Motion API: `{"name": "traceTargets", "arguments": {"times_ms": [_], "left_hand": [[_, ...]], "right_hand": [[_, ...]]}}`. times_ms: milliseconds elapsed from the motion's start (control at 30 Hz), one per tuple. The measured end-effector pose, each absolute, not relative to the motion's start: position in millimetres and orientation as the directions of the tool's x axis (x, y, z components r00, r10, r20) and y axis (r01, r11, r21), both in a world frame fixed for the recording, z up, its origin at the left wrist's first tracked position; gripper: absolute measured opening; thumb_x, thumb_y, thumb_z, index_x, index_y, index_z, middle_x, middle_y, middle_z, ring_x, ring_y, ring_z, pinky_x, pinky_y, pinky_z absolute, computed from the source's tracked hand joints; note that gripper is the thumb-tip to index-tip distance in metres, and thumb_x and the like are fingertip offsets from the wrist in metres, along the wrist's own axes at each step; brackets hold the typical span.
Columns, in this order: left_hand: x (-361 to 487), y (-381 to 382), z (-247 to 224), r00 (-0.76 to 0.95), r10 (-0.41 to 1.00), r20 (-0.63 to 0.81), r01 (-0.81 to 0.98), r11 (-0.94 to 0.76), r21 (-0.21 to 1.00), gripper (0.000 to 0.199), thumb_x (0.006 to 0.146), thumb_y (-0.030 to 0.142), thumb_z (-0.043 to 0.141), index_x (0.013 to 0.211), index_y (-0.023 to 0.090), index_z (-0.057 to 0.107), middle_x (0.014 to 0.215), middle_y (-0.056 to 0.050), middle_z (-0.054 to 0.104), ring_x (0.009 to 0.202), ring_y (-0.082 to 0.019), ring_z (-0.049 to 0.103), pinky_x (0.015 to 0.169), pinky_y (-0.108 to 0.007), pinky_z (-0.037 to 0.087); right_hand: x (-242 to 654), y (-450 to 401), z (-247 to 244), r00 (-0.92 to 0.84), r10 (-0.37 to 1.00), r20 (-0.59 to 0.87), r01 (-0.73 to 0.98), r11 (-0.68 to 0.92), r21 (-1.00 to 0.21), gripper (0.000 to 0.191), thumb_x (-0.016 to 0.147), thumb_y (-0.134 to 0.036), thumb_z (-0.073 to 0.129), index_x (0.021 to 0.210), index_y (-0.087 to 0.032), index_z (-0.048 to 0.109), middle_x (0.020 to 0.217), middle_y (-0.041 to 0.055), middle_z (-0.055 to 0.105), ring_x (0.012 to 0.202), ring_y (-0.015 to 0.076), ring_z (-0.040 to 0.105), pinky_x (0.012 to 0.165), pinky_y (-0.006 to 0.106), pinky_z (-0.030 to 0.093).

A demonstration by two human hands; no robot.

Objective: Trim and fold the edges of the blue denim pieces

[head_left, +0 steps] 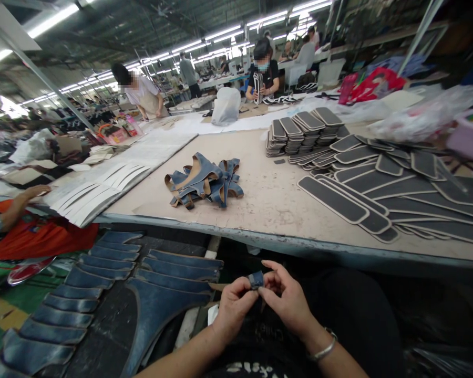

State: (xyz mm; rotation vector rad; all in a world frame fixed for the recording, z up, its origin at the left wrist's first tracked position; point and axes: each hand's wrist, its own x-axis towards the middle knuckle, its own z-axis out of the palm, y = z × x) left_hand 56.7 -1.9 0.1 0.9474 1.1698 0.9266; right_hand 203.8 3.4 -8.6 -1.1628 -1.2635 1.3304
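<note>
Between my two hands, close to my lap, is a small blue leather piece (pixel 256 280) with a tan edge. My left hand (pixel 234 304) pinches its left side with thumb and fingers. On its right side, my right hand (pixel 286 299) grips it between thumb and fingertips, one finger raised. Much of the piece is hidden by my fingers. To the left of my hands, overlapping blue leather pieces (pixel 169 299) lie in rows on a dark board (pixel 110 315). Ahead on the table, a heap of folded blue leather pieces (pixel 205 181) shows tan undersides.
The pale worktable (pixel 260 220) has its front edge just beyond my hands. Dark strips with light borders (pixel 378 184) spread over its right side, some stacked (pixel 305 128). White cut sheets (pixel 98 191) lie at left. A co-worker's arm (pixel 18 207) reaches in there; others work farther back.
</note>
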Motion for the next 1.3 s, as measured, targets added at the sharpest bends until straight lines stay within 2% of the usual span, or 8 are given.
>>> {"name": "traceTargets", "arguments": {"times_ms": [267,533,700,867,967,1067,1167,1300], "left_hand": [[49,-2,4,0.304,0.897,-0.321,-0.118,0.37,0.922,0.017,0.071,0.022,0.06,0.084,0.012,0.065,0.074,-0.002,0.061,0.071,-0.012,0.05,0.068,-0.022,0.039],[45,10,-4,0.272,0.895,-0.353,0.211,0.302,0.93,0.028,0.075,0.038,0.061,0.084,0.012,0.067,0.074,-0.003,0.062,0.067,-0.012,0.049,0.062,-0.022,0.036],[40,11,-3,0.32,0.902,-0.289,0.187,0.239,0.953,0.025,0.079,0.036,0.056,0.077,0.012,0.064,0.066,0.001,0.053,0.064,-0.01,0.043,0.06,-0.021,0.033],[38,10,-4,0.255,0.934,-0.249,0.215,0.197,0.957,0.027,0.082,0.037,0.052,0.073,0.013,0.06,0.066,0.001,0.049,0.066,-0.011,0.042,0.062,-0.023,0.034],[37,10,-5,0.22,0.953,-0.206,0.336,0.124,0.934,0.029,0.083,0.037,0.05,0.068,0.014,0.056,0.063,0.002,0.044,0.063,-0.01,0.04,0.059,-0.023,0.031],[37,10,-7,0.238,0.961,-0.143,0.433,0.026,0.901,0.03,0.083,0.034,0.049,0.061,0.014,0.053,0.06,0.003,0.041,0.062,-0.01,0.038,0.059,-0.024,0.029],[40,10,-8,0.237,0.952,-0.192,0.337,0.104,0.936,0.032,0.081,0.036,0.053,0.059,0.014,0.051,0.059,0.004,0.039,0.06,-0.009,0.036,0.057,-0.023,0.028],[46,6,-8,0.337,0.861,-0.38,-0.083,0.43,0.899,0.027,0.077,0.039,0.058,0.076,0.012,0.06,0.067,0.001,0.052,0.062,-0.01,0.044,0.059,-0.022,0.033]], "right_hand": [[204,2,-8,-0.094,0.996,0.007,0.127,0.019,-0.992,0.053,0.075,-0.016,0.056,0.128,-0.018,0.046,0.065,-0.0056,0.055,0.056,0.0118,0.051,0.056,0.024,0.046],[206,4,-10,-0.138,0.99,0.032,0.188,0.058,-0.98,0.053,0.073,-0.015,0.056,0.126,-0.015,0.048,0.067,-0.0042,0.056,0.058,0.0125,0.051,0.06,0.027,0.046],[207,5,-11,-0.198,0.975,-0.105,-0.058,-0.119,-0.991,0.049,0.074,-0.023,0.064,0.12,-0.016,0.051,0.065,-0.0047,0.054,0.057,0.0117,0.049,0.057,0.025,0.042],[217,13,-20,-0.294,0.931,-0.218,-0.349,-0.317,-0.882,0.029,0.084,-0.042,0.057,0.1,-0.018,0.054,0.069,-0.0012,0.058,0.059,0.0115,0.052,0.055,0.023,0.041],[221,15,-24,-0.266,0.932,-0.247,-0.259,-0.315,-0.913,0.031,0.086,-0.049,0.051,0.082,-0.018,0.053,0.066,-0.0021,0.055,0.054,0.0103,0.048,0.05,0.021,0.037],[217,13,-24,-0.34,0.919,-0.2,-0.002,-0.214,-0.977,0.036,0.084,-0.049,0.055,0.066,-0.017,0.052,0.057,-0.0043,0.047,0.051,0.0102,0.042,0.047,0.022,0.031],[212,10,-21,-0.41,0.898,-0.162,0.114,-0.126,-0.985,0.039,0.084,-0.043,0.055,0.056,-0.017,0.047,0.053,-0.0051,0.04,0.051,0.0103,0.037,0.047,0.023,0.027],[208,8,-13,-0.414,0.908,-0.066,0.076,-0.037,-0.996,0.035,0.084,-0.036,0.054,0.055,-0.018,0.043,0.056,-0.005,0.037,0.054,0.0108,0.033,0.049,0.024,0.027]]}}
